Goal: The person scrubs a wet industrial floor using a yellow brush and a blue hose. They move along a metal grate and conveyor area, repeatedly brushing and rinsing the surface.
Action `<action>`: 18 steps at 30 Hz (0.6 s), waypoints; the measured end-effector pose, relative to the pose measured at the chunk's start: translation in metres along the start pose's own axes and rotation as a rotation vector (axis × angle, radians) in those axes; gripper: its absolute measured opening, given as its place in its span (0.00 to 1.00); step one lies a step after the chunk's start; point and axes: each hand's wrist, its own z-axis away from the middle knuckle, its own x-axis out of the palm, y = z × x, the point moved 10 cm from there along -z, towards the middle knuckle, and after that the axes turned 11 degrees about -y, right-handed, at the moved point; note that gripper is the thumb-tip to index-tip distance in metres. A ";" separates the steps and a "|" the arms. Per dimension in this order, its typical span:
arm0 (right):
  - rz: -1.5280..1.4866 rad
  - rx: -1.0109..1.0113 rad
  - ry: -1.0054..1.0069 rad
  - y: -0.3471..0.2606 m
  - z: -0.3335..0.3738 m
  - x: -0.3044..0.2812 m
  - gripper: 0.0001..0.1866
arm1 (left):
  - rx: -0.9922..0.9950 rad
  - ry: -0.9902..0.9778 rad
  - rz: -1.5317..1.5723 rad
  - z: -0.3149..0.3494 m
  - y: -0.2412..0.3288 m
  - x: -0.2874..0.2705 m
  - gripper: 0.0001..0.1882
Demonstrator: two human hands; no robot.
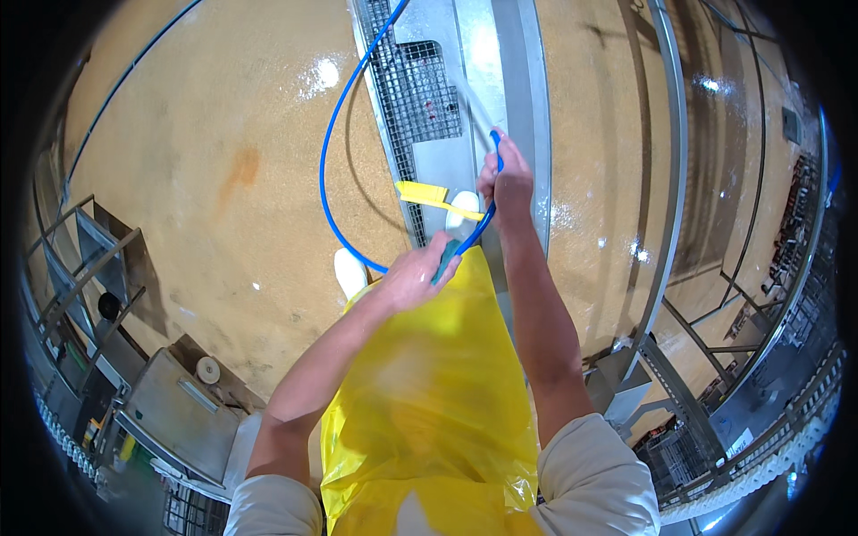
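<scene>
My right hand [509, 183] is closed round a blue hose [327, 170] close to its end. A pale jet of water [475, 103] leaves that end toward the metal grate [420, 94]. Nearer to me, my left hand [418, 272] is closed where the hose passes, with a green piece [446, 261] at its fingers; whether this is a pad or a hose fitting I cannot make out. A yellow brush [424, 194] shows between the hands. Its handle crosses in front of a white boot [465, 207] and meets the hose; what supports it is unclear.
A grated drain channel with a steel border [527, 107] runs ahead through the wet tan floor [241, 107]. Metal frames [98, 259] and a steel box [179, 415] stand at left. A long rail [677, 161] and machinery [795, 259] lie at right. The hose loops left.
</scene>
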 end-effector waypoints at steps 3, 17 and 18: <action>-0.116 0.064 -0.004 0.022 0.000 -0.009 0.25 | 0.008 0.057 0.011 0.015 0.004 -0.001 0.16; 1.940 0.506 -0.297 0.314 -0.094 -0.101 0.44 | -0.412 0.584 0.037 0.100 -0.190 -0.089 0.14; 2.009 0.524 -0.261 0.322 -0.098 -0.109 0.40 | -0.402 0.598 0.022 0.112 -0.201 -0.092 0.14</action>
